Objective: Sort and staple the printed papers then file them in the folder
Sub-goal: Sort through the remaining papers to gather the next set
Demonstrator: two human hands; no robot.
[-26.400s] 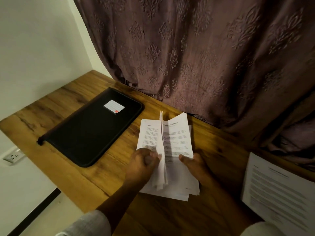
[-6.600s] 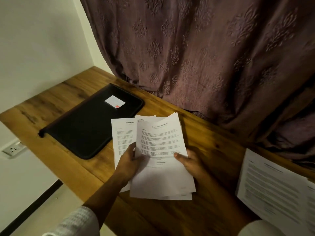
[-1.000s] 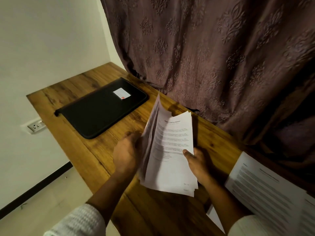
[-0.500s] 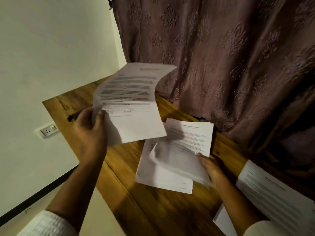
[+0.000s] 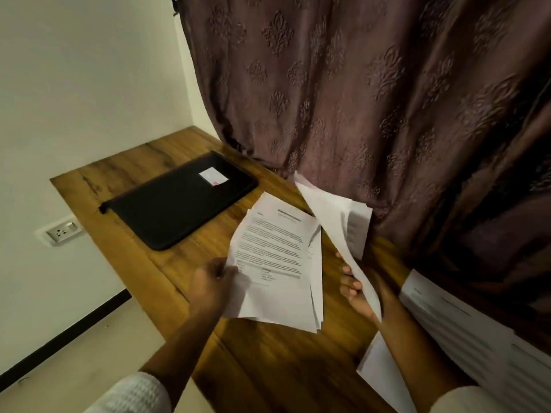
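The left hand (image 5: 212, 283) pinches the top sheet (image 5: 277, 257), the right hand (image 5: 356, 293) grips raised pages (image 5: 337, 216); light, floppy paper, probably best held by its edges

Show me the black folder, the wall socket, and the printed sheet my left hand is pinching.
black folder (image 5: 176, 208), head view, middle of its closed cover.
wall socket (image 5: 61, 233), head view, centre of the white faceplate.
top printed sheet (image 5: 277, 248), head view, the block of text at mid-page.
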